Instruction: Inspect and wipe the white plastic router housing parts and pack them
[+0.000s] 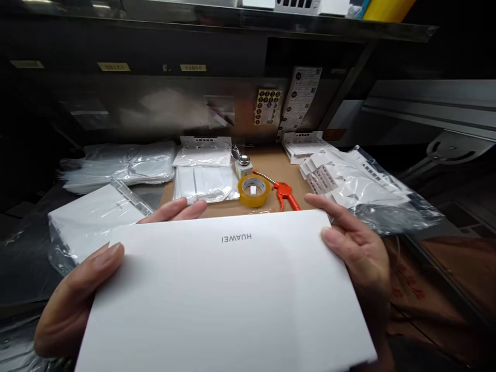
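A large flat white box (228,299) with grey HUAWEI lettering fills the lower middle of the view, its logo upside down to me. My left hand (81,289) grips its left edge, thumb on top and fingers reaching past the far edge. My right hand (356,248) holds the right far corner the same way, thumb pressed on the lid. Both hands keep the box above the workbench.
On the brown bench (271,165) lie a yellow tape roll (253,190), an orange air blow gun (284,194), a small bottle (244,166), clear plastic bags (120,165), bagged white parts (356,186) and white trays (203,147). A dark shelf (248,20) hangs overhead.
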Demonstrator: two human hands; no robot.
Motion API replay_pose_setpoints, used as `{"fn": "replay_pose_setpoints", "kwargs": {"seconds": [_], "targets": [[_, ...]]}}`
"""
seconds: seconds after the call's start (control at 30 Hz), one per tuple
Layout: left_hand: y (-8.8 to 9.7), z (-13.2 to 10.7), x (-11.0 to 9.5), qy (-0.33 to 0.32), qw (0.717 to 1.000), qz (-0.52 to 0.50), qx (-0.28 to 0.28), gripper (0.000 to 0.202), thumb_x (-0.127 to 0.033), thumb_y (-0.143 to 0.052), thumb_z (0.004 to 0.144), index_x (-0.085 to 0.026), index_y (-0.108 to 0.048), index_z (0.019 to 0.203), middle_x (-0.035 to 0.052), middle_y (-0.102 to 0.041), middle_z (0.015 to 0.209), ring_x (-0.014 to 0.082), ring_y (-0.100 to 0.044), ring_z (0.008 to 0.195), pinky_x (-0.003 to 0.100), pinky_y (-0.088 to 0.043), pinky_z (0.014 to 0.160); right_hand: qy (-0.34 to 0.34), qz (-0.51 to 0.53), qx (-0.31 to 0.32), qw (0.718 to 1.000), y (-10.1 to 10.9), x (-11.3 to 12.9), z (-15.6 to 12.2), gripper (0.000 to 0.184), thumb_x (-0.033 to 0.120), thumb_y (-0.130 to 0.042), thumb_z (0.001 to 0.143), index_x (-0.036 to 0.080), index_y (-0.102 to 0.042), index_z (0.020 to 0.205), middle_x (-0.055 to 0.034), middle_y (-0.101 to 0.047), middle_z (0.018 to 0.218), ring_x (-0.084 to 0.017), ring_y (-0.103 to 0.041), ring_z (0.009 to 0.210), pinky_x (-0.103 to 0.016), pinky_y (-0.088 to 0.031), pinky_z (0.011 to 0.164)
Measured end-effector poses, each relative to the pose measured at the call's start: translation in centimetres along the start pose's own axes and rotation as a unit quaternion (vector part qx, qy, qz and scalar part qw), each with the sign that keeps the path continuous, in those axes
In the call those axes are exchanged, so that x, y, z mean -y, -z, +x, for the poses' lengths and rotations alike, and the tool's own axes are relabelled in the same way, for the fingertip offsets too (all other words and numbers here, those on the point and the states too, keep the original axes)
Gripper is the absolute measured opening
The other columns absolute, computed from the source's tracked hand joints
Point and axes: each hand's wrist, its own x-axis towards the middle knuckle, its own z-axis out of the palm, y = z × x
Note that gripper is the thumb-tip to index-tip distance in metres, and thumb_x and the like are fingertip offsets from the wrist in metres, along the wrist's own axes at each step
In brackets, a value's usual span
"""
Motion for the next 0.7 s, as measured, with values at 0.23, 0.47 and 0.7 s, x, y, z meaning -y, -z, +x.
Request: {"fn": "replay_pose_setpoints", "kwargs": {"seconds": [0.23, 0.47, 0.7], "targets": [[-2.3, -1.1, -0.9, 0.039, 0.999, -0.010, -0.034, 0.049, -0.052, -0.058, 0.092, -0.042, -0.063, 0.140, -0.0175, -0.054, 0.152, 0.0305, -0.030, 0.155, 0.037, -0.059, 0.104, 0.034, -0.041, -0.019, 0.998, -0.4, -0.5, -0.5, 0.051, 0.042, -0.067, 0.092, 0.030, -0.065, 0.141, 0.0033, -0.045, 0.054, -0.011, -0.039, 0.040, -0.022, -0.030, 0.033], [-2.1, -0.9, -0.6, 0.058, 0.995, -0.029, -0.072, 0.051, -0.054, -0.066, 0.089, -0.046, -0.063, 0.139, -0.0152, -0.057, 0.150, 0.0365, -0.037, 0.151, 0.043, -0.065, 0.097, 0.024, -0.036, -0.031, 0.999, -0.4, 0.0, -0.7, 0.046, 0.039, -0.069, 0.090, 0.035, -0.069, 0.136, 0.0056, -0.036, 0.051, -0.010, -0.032, 0.038, -0.022, -0.026, 0.033], [-1.8, -1.1, -0.5, 0.069, 0.995, -0.058, -0.048, 0.055, -0.055, -0.068, 0.090, -0.047, -0.058, 0.144, -0.0154, -0.054, 0.153, 0.0354, -0.042, 0.148, 0.040, -0.066, 0.095, 0.033, -0.037, -0.036, 0.998, -0.3, -0.4, -0.9, 0.047, 0.039, -0.070, 0.090, 0.033, -0.068, 0.137, 0.0059, -0.037, 0.049, -0.010, -0.032, 0.037, -0.022, -0.024, 0.032]]}}
